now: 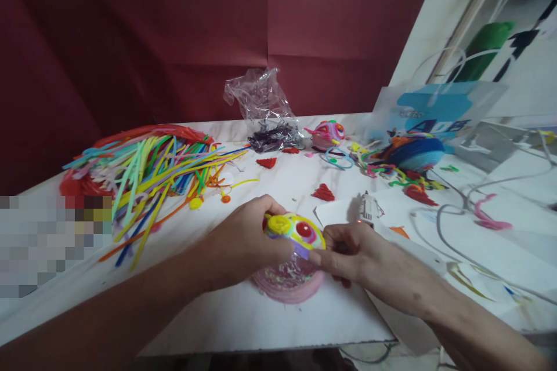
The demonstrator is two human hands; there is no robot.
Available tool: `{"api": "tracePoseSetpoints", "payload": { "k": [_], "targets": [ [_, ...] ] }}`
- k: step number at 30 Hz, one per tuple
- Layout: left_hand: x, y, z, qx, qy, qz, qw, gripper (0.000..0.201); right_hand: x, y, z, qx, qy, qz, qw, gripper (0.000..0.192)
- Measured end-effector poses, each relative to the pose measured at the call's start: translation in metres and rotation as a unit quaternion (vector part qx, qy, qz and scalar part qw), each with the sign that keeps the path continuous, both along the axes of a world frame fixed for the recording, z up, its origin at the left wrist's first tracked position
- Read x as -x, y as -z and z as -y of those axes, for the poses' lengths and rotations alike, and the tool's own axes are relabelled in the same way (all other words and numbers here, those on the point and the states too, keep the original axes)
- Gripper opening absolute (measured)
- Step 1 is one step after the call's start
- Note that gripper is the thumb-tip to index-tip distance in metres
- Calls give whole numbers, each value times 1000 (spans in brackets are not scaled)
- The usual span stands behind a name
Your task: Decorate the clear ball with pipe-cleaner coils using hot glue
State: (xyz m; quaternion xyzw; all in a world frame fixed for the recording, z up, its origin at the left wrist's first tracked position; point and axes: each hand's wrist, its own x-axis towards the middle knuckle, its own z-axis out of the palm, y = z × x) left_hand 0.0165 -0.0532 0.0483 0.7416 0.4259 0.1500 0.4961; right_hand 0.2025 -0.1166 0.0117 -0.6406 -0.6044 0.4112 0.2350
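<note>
A round craft ball rests on the table in front of me. Pink pipe cleaner coils round its lower part, the middle looks clear and shiny, and yellow-rimmed red eyes sit on top. My left hand grips the ball from the left, its thumb across the front. At the right side my right hand pinches the end of a purple pipe cleaner strip against the ball, below the eyes. The fingertips behind the ball are hidden.
Loose pipe cleaners lie heaped at the left. A glue gun and cables are on the right. Red triangles, a plastic bag, a finished pink ball, a blue ball and a paper bag stand behind.
</note>
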Motion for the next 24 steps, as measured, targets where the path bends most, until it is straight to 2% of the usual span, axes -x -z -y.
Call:
{"api": "tracePoseSetpoints", "payload": {
  "k": [5, 10, 17, 21, 24],
  "targets": [
    [-6, -6, 0, -58, -12, -69, 996, 30, 0, -1, 0, 9, 0, 0, 1000, 61],
    [-7, -4, -6, -57, 0, -53, 997, 31, -4, 1, -1, 6, -3, -7, 1000, 63],
    [-6, -13, -12, 34, 8, -23, 999, 30, -2, -1, -2, 1, -10, -7, 1000, 60],
    [-9, -19, -3, -16, 12, -104, 994, 37, -1, -2, 0, -1, -17, -6, 1000, 60],
    [-12, -22, 3, -47, 3, -131, 990, 35, 0, -1, 1, -3, -17, 5, 1000, 59]
  ]
}}
